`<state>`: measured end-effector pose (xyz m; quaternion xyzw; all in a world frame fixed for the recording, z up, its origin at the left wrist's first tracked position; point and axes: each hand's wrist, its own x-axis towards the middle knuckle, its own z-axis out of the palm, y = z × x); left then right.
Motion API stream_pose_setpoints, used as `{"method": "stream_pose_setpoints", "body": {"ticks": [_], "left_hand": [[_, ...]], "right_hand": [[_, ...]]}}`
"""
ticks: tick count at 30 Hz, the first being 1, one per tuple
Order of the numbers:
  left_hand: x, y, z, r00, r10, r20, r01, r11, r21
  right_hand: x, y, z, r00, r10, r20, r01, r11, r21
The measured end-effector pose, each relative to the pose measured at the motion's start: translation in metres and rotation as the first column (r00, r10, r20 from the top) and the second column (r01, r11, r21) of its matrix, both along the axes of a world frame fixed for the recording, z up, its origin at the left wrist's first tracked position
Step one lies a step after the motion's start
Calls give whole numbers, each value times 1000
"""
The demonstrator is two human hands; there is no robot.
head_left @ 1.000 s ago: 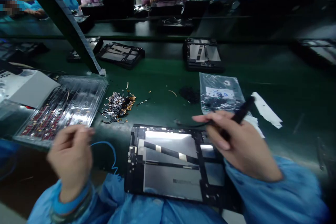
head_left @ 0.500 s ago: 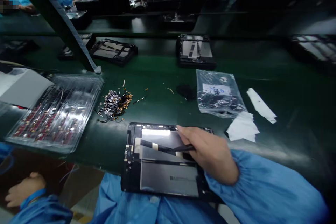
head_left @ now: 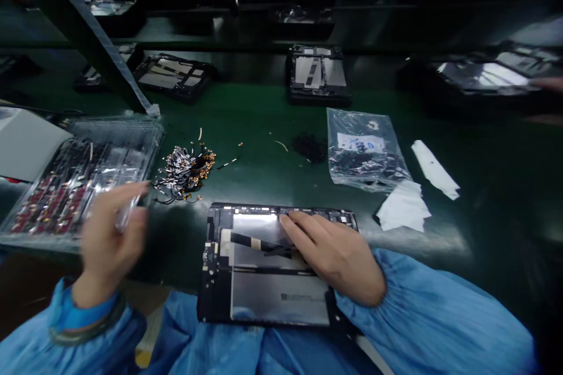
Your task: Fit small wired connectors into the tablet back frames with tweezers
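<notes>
Blue smock sleeves (head_left: 440, 328), gathered cuffs, bare hands

Parts tray (head_left: 88, 170) left of open tablet (head_left: 264, 287), bag (head_left: 363, 152) behind it

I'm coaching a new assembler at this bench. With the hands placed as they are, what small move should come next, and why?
Probably bring the left hand across to the open tablet. It is raised by the clear parts tray, pinching something small and blurred, while the right hand lies flat on the tablet over the black strip.
</notes>
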<state>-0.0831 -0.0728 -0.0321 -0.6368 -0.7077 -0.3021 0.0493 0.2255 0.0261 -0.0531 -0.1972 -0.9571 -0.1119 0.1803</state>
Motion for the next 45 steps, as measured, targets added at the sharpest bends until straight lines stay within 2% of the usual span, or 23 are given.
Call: {"method": "stream_pose_setpoints", "body": {"ticks": [1, 2, 4, 5, 7, 10, 14, 20, 24, 30, 45], "left_hand": [[18, 10, 1, 968, -233, -87, 232, 972, -30], [35, 20, 0, 889, -439, -131, 431, 898, -86], [65, 38, -3, 746, -655, -123, 629, 753, -192], [76, 46, -6, 699, -704, -127, 671, 706, -226], [91, 58, -13, 637, -758, -140, 710, 648, -276], [97, 65, -22, 595, -787, -161, 723, 612, -322], [95, 65, -23, 585, -793, -173, 721, 605, -338], [94, 66, -25, 586, -795, -158, 723, 601, -341], [94, 66, -25, 557, -805, -205, 725, 592, -352], [96, 64, -24, 549, -791, -269, 701, 611, -368], [98, 63, -27, 558, -770, -309, 683, 638, -355]], "right_hand": [[0, 0, 0, 1000, -2, 5, 2, 1000, -5], [0, 0, 1, 1000, -7, 10, 7, 1000, -10], [0, 1, 2, 1000, -15, 13, 15, 1000, -16], [0, 1, 2, 1000, -16, 12, 17, 1000, -19], [-1, 2, 3, 1000, -16, 1, 16, 1000, -21], [-3, 2, 4, 1000, -7, -15, 7, 1000, -13], [0, 0, 8, 999, -32, -31, 32, 999, -4], [23, -6, 10, 999, -50, 2, 50, 991, -127], [35, -9, 6, 998, -67, 20, 69, 993, -95], [34, -10, 0, 992, -124, 6, 125, 991, -57], [29, -9, 2, 990, -143, 13, 143, 989, -26]]}}
